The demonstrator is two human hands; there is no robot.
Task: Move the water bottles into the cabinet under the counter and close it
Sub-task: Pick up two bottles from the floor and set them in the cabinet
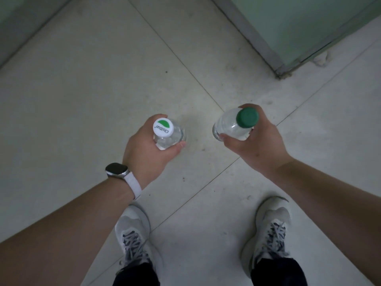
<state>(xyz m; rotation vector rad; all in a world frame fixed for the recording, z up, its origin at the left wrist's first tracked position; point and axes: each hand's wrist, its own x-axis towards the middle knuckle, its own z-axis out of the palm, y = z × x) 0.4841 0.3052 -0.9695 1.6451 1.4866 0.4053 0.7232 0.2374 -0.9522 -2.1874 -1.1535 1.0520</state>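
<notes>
Your fingers (177, 146) are wrapped round a bottle on each side, and both bottles hang in the air above the pale grey tiled floor (82, 96), in front of your grey lace-up trainers (134, 230).

At the upper right stands a green-tinted panel in a grey metal frame (309, 27). I cannot tell if it belongs to the cabinet, and no counter or cabinet door is in view.

Your right hand (261, 147) grips the clear plastic bottle with the plain green cap (228, 126), which is tilted. Your left hand (144, 155) grips the clear plastic bottle with the white, green-printed cap (175, 134), which is nearly upright. A white-strapped wristwatch (119, 171) sits on your left wrist.

Both bottles look filled, so expect some weight for their size. Their walls are probably thin and smooth and will dent if squeezed. Hold them at the shoulder or body, as you do now, not by the cap.

Seen from above, the lower bodies and labels are hidden, as are your fingers on the far sides.
</notes>
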